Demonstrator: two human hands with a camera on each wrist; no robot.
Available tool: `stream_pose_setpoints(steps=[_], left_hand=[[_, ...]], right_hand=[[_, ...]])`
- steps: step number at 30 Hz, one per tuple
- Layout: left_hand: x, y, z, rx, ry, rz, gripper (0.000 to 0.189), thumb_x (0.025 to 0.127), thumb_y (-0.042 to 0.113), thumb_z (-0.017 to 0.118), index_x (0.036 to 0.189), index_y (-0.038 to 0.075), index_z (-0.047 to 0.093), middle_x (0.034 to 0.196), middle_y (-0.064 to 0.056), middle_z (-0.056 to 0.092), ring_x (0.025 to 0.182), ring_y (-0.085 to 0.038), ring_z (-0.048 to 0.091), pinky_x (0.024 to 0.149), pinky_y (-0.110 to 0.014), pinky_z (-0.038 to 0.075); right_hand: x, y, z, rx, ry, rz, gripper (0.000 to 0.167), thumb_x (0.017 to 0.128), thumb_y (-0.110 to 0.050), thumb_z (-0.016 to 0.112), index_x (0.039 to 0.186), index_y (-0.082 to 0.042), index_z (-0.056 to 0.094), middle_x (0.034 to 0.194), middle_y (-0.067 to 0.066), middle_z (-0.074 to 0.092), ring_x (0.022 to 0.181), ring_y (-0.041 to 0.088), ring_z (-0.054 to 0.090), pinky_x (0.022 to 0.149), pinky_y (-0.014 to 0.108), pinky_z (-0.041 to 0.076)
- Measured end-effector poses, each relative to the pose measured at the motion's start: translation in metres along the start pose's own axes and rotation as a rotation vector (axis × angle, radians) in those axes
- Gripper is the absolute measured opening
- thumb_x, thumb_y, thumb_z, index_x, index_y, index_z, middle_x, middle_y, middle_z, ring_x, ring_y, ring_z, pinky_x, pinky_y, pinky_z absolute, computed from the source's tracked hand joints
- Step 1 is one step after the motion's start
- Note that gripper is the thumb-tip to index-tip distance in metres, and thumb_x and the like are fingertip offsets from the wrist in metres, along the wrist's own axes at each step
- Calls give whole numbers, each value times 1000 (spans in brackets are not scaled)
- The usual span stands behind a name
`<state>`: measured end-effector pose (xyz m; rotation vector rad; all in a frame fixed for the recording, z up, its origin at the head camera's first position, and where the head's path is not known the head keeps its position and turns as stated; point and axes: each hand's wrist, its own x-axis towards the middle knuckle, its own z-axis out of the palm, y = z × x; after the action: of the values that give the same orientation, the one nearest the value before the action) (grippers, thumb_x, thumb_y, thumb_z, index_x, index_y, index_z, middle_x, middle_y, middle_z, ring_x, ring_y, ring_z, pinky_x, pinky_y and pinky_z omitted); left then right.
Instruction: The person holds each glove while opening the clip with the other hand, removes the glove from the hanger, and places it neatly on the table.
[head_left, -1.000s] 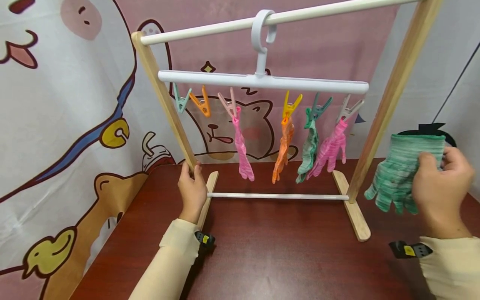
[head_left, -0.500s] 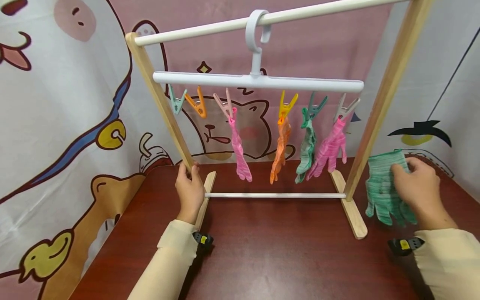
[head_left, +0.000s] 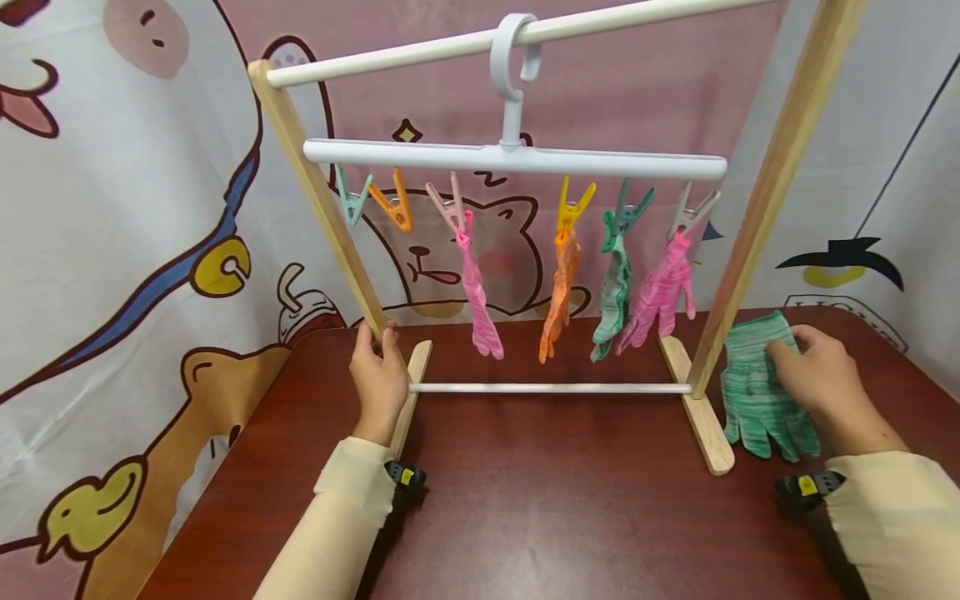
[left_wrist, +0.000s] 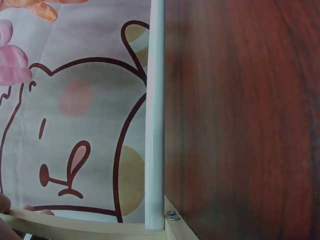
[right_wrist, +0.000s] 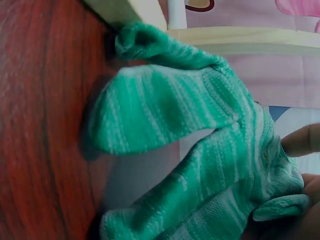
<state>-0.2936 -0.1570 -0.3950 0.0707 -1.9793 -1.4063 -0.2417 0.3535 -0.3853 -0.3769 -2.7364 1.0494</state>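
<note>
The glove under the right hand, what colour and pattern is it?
Green with pale stripes, a knit glove; the right wrist view shows it best.

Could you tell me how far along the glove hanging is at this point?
Four gloves hang clipped: pink glove, orange glove, green one, pink one. The right hand holds a green glove on the table; the left hand grips the rack post. Two pegs remain free.

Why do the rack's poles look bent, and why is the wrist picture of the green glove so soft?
Head view: the wide lens bows the rack near the edges; lighting is even. Right wrist view: the green glove sits very close, so it looks soft and dim.
</note>
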Motion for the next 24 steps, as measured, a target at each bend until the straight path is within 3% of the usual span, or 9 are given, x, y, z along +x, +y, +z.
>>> stream_pose_setpoints(steps=[7,11,16,18,24], left_hand=[[0,-1,-1,2,-5,-9,20,104,12,52,118,6,64,112,-17,71,104,-28,69,90,-42,53],[0,-1,0,-2,-11,-9,20,104,12,52,118,5,64,113,-19,71,105,-29,68,90,-43,53],[0,-1,0,-14,-12,-3,20,104,11,51,118,5,64,114,-23,70,105,-31,69,91,-44,53],[0,-1,0,-13,-11,-1,20,104,11,51,118,4,64,115,-23,70,105,-31,69,91,-44,53],[0,0,0,-7,-7,4,20,104,10,51,118,4,64,113,-19,71,105,-30,69,91,-43,53]], right_hand=[[2,1,0,-63,-45,-20,61,103,-30,39,144,14,31,132,43,40,106,56,45,72,61,43],[2,3,2,-93,-37,-34,58,103,-26,41,143,15,30,129,43,41,106,57,44,74,63,42],[3,7,5,-124,-23,-69,57,101,-21,44,143,15,31,129,44,42,105,58,44,73,61,42],[3,7,6,-142,-17,-93,58,99,-18,46,144,15,31,127,44,44,99,55,46,68,55,42],[2,8,7,-175,11,-149,58,94,-12,50,145,11,33,83,25,53,78,40,45,59,37,31]])
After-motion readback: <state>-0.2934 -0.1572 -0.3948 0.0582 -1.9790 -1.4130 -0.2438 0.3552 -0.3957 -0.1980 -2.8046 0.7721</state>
